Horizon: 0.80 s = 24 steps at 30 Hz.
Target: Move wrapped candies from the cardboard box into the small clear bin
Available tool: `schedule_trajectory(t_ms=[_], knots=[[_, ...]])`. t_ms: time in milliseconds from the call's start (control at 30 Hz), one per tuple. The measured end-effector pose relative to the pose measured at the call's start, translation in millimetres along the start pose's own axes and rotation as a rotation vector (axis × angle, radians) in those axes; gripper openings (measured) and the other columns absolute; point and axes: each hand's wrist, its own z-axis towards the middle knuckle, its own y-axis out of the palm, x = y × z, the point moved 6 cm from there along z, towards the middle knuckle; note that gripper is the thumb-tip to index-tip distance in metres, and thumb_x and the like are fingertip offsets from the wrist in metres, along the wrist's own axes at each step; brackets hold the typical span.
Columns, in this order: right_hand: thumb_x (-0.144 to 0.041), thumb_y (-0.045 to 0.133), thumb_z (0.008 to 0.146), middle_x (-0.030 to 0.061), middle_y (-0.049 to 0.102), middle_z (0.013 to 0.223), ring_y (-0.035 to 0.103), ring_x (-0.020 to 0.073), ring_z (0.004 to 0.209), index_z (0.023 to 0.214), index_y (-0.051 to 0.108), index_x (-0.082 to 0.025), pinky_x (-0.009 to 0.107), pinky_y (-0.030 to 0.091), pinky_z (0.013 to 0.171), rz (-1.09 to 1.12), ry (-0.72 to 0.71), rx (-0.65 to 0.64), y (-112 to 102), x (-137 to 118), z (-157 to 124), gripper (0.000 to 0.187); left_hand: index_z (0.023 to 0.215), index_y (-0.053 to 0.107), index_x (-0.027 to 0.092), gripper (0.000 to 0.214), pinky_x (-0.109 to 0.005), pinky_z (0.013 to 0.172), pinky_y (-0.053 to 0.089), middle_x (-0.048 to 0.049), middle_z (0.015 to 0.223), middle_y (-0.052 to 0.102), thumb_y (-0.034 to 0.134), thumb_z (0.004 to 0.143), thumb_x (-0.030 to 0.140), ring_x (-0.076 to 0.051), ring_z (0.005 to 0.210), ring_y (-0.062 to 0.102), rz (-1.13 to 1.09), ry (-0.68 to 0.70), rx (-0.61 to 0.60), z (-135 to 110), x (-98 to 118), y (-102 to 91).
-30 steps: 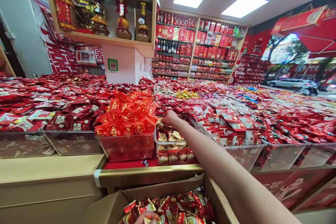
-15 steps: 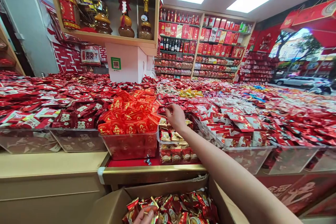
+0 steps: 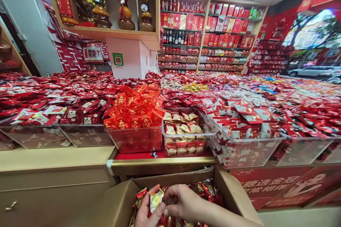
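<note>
My left hand (image 3: 149,212) is closed around a small wrapped candy (image 3: 156,200) with a pale gold and white face and red ends. My right hand (image 3: 179,200) meets it from the right, its thumb and bent fingers pinching at the candy's right edge. Both hands are over an open cardboard box (image 3: 234,191) of red-and-gold wrapped candies (image 3: 210,193). Beyond the box, on the counter, a clear plastic bin (image 3: 186,136) holds similar candies with gold faces, some laid in rows.
Left of that bin stands another bin (image 3: 135,140) heaped with bright red packets. More clear bins (image 3: 247,154) of red and white packets line the counter. A scrap of foil (image 3: 153,154) lies near the gold counter edge (image 3: 165,162). A glass-shelved cabinet (image 3: 106,32) hangs at upper left.
My right hand has come back from the gold-faced candy bin to my left hand over the box. My left hand has risen slightly with the candy. The view has shifted a little.
</note>
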Motion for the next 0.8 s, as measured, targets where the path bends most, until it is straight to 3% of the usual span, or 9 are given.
schedule_trajectory(t_ms=[100, 233, 400, 600, 800], knots=[[-0.020, 0.063, 0.057, -0.0031, 0.054, 0.060, 0.041, 0.0054, 0.050, 0.081, 0.062, -0.015, 0.017, 0.032, 0.048, 0.290, 0.068, -0.036, -2, -5, -2, 0.024, 0.104, 0.056, 0.021, 0.047, -0.030, 0.074, 0.047, -0.0046, 0.096, 0.068, 0.070, 0.060, 0.030, -0.025, 0.091, 0.060, 0.219, 0.064, -0.046, -6, 18, 6.8], [-0.024, 0.065, 0.055, -0.0033, 0.055, 0.059, 0.042, 0.0047, 0.046, 0.079, 0.061, -0.014, 0.018, 0.030, 0.045, 0.573, 0.172, -0.071, 2, -14, -8, 0.027, 0.114, 0.048, 0.021, 0.055, -0.030, 0.079, 0.045, -0.0055, 0.108, 0.063, 0.068, 0.063, 0.027, -0.023, 0.093, 0.059, 0.295, 0.108, -0.103, -15, 32, 16.6], [-0.032, 0.070, 0.051, -0.0030, 0.052, 0.051, 0.039, 0.0040, 0.044, 0.062, 0.057, -0.011, 0.019, 0.027, 0.044, 0.587, 0.120, 0.043, 1, -18, -6, 0.027, 0.111, 0.052, 0.022, 0.057, -0.029, 0.081, 0.044, -0.0049, 0.103, 0.066, 0.071, 0.057, 0.024, -0.023, 0.094, 0.059, 0.284, 0.124, -0.056, -19, 29, 15.3], [-0.027, 0.067, 0.053, -0.0041, 0.050, 0.052, 0.041, 0.0054, 0.043, 0.062, 0.049, -0.014, 0.018, 0.029, 0.040, 0.640, 0.107, 0.096, -12, -10, -1, 0.024, 0.088, 0.060, 0.020, 0.022, -0.029, 0.066, 0.049, -0.0023, 0.078, 0.071, 0.064, 0.068, 0.028, -0.019, 0.072, 0.065, 0.100, -0.075, -0.048, -18, 18, 10.0], [-0.036, 0.069, 0.056, -0.0050, 0.050, 0.055, 0.037, 0.0036, 0.043, 0.067, 0.045, -0.015, 0.017, 0.028, 0.041, 0.554, -0.055, 0.096, -17, -16, 1, 0.033, 0.075, 0.063, 0.018, 0.012, -0.024, 0.059, 0.049, 0.0008, 0.066, 0.070, 0.068, 0.065, 0.024, -0.016, 0.062, 0.064, 0.086, -0.044, -0.042, -17, 31, 11.0]])
